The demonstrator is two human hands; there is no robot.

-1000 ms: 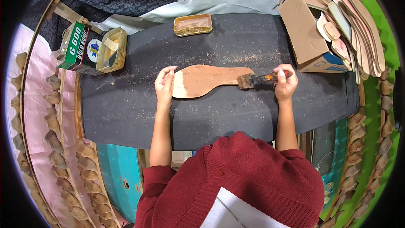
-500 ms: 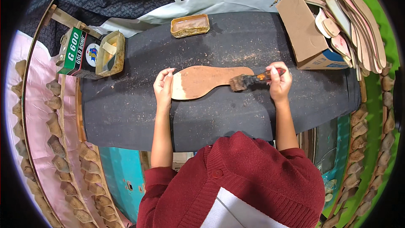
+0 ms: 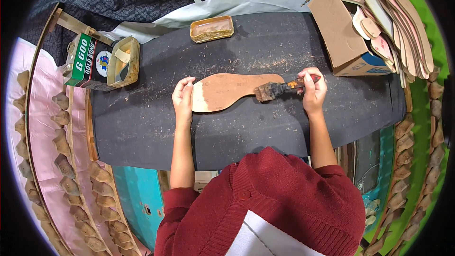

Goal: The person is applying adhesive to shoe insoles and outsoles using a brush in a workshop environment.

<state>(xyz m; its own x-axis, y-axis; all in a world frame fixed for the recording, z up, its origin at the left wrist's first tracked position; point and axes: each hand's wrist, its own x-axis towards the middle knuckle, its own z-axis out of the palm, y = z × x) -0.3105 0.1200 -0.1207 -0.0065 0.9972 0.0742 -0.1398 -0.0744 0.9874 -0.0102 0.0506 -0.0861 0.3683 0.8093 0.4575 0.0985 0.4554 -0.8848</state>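
We see the brown sole (image 3: 232, 91) mid-worktop (image 3: 142, 128), between both grips. Left hand (image 3: 183, 98) lies flat on its pale end; right hand (image 3: 313, 87) is clamped on the brush (image 3: 277, 89).

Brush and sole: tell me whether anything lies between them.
Nothing visible does. The brush, held in the right hand, has its bristles at the narrow end of the sole, which the left hand steadies on the black mat.

Probably a shoemaking workshop: stacked insoles (image 3: 403, 19), a glue tin (image 3: 102, 61), and a dusty black worktable (image 3: 265, 42).
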